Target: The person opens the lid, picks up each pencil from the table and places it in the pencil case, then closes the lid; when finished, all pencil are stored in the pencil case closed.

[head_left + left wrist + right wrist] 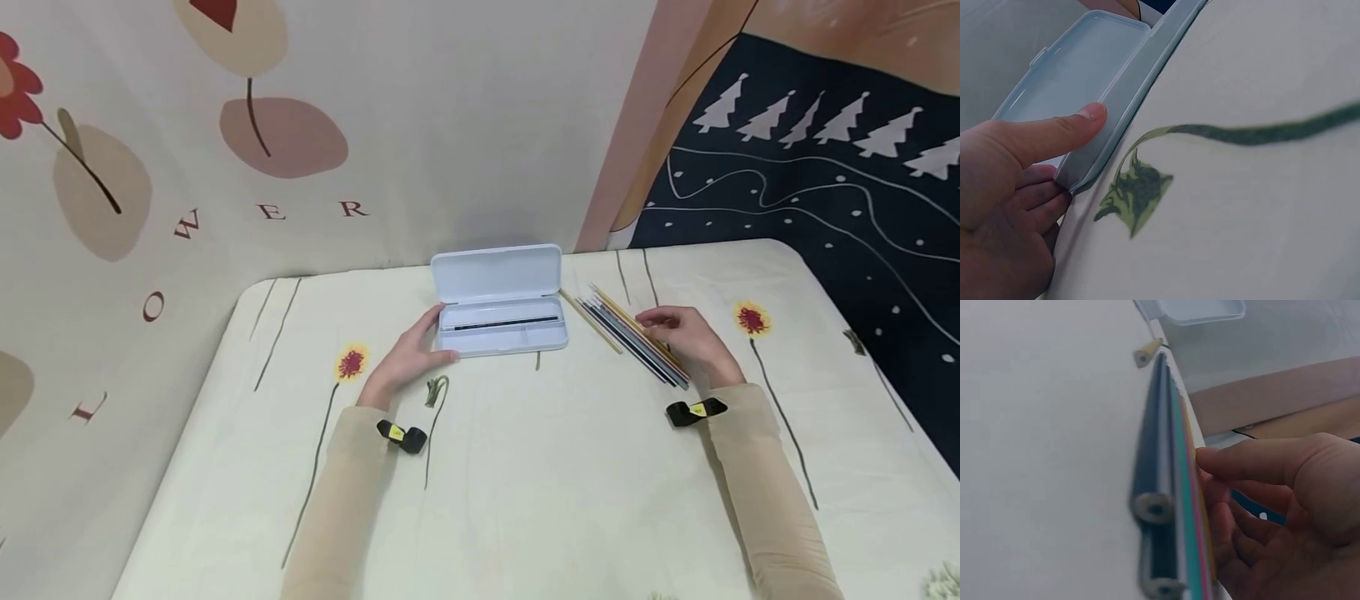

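Observation:
A light blue case (502, 340) lies with its lid (498, 273) raised, one dark pencil (504, 323) inside. My left hand (410, 354) grips the case's left end; in the left wrist view the thumb of the left hand (1029, 156) lies on the near side of the case (1122, 94), fingers at the corner. Right of the case several pencils (633, 337) lie side by side. The right hand (686, 333) is at their right side; in the right wrist view the thumb of the right hand (1279, 494) touches the outermost yellow pencil (1190, 431), fingers bent beside it.
One yellow pencil (592, 322) lies apart, between the case and the other pencils. The cloth (540, 467) on the table is printed with flowers and stems. A patterned wall covering (450, 125) rises behind the table's back edge.

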{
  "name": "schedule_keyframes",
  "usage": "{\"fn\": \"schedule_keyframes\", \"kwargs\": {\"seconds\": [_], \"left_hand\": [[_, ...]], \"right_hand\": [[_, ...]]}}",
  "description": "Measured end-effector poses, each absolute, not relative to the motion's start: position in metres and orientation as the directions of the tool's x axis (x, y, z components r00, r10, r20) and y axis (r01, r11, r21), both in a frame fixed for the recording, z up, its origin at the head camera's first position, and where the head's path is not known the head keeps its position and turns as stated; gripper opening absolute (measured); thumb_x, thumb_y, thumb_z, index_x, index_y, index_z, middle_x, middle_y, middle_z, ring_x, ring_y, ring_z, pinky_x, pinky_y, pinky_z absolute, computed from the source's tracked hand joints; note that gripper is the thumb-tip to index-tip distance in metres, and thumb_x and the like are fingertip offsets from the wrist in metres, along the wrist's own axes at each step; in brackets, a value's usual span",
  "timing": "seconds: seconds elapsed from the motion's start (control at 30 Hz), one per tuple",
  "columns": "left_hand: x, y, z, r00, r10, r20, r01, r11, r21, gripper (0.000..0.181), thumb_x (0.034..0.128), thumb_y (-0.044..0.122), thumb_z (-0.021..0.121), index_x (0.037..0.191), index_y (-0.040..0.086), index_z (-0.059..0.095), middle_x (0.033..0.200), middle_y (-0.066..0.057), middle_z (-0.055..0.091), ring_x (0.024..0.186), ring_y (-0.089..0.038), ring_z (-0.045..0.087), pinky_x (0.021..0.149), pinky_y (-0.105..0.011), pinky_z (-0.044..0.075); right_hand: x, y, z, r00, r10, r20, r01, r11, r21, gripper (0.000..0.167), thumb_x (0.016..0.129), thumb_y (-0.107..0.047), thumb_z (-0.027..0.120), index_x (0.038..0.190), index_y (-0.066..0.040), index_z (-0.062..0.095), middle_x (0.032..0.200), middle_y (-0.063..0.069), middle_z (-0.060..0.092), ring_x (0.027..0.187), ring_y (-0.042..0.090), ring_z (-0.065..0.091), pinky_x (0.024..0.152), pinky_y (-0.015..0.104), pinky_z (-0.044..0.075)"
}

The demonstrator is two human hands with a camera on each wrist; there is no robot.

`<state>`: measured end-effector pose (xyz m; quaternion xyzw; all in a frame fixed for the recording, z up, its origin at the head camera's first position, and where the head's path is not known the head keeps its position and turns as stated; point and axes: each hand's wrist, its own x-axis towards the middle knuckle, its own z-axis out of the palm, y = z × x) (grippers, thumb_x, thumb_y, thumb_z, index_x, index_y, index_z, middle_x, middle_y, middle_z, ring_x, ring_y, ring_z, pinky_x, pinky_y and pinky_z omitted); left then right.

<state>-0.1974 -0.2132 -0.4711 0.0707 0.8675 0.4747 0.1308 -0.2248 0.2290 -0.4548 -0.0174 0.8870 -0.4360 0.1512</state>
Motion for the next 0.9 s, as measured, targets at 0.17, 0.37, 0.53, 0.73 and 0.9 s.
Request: {"fn": "schedule_keyframes", "kwargs": {"seconds": [0.17, 0.37, 0.53, 0.73, 0.9], "left_hand": [[-0.195, -0.214, -0.472, -0.954, 0.246, -0.171, -0.012, 0.538, 0.843, 0.094, 0.0827, 0.024, 0.077, 0.156, 0.017, 0.019, 0.158, -0.009, 0.022, 0.145, -0.028, 0.012, 0.116, -0.05, 0.008], [-0.195, -0.215, -0.473, -0.955, 0.251, -0.16, 0.003, 0.544, 0.839, 0.094, 0.0829, 0.024, 0.077, 0.156, 0.017, 0.018, 0.158, -0.01, 0.021, 0.145, -0.028, 0.012, 0.116, -0.05, 0.008], [-0.195, -0.215, -0.473, -0.956, 0.25, -0.155, 0.006, 0.545, 0.839, 0.093, 0.0829, 0.024, 0.077, 0.156, 0.017, 0.019, 0.158, -0.009, 0.022, 0.145, -0.027, 0.012, 0.116, -0.049, 0.008], [-0.195, -0.215, -0.472, -0.955, 0.254, -0.153, 0.007, 0.535, 0.845, 0.093, 0.0832, 0.023, 0.076, 0.156, 0.016, 0.019, 0.158, -0.01, 0.022, 0.145, -0.028, 0.012, 0.116, -0.049, 0.008], [-0.194, -0.214, -0.471, -0.955, 0.256, -0.151, 0.008, 0.53, 0.848, 0.093, 0.083, 0.024, 0.077, 0.155, 0.016, 0.019, 0.158, -0.01, 0.023, 0.145, -0.028, 0.012, 0.116, -0.049, 0.007]], "right_hand": [[-0.224, 0.226, -0.46, -0.963, -0.127, -0.237, 0.104, 0.638, -0.763, 0.029, 0.094, -0.008, 0.057, 0.12, 0.004, 0.062, 0.106, 0.02, 0.058, 0.089, 0.028, 0.048, 0.075, 0.034, 0.04], [-0.225, 0.221, -0.457, -0.971, -0.117, -0.207, 0.082, 0.654, -0.752, 0.027, 0.091, -0.006, 0.056, 0.115, 0.005, 0.062, 0.098, 0.017, 0.056, 0.084, 0.028, 0.047, 0.071, 0.034, 0.039], [-0.227, 0.219, -0.458, -0.976, -0.128, -0.178, 0.048, 0.665, -0.746, 0.025, 0.089, -0.005, 0.058, 0.112, 0.005, 0.063, 0.095, 0.017, 0.057, 0.082, 0.027, 0.047, 0.068, 0.034, 0.039], [-0.229, 0.217, -0.459, -0.979, -0.11, -0.173, 0.054, 0.676, -0.735, 0.024, 0.089, -0.005, 0.058, 0.112, 0.004, 0.063, 0.096, 0.018, 0.058, 0.084, 0.028, 0.048, 0.069, 0.035, 0.039], [-0.228, 0.216, -0.458, -0.982, -0.114, -0.151, 0.035, 0.677, -0.735, 0.027, 0.09, -0.006, 0.059, 0.115, 0.003, 0.062, 0.099, 0.018, 0.058, 0.084, 0.029, 0.049, 0.069, 0.035, 0.041]]}}
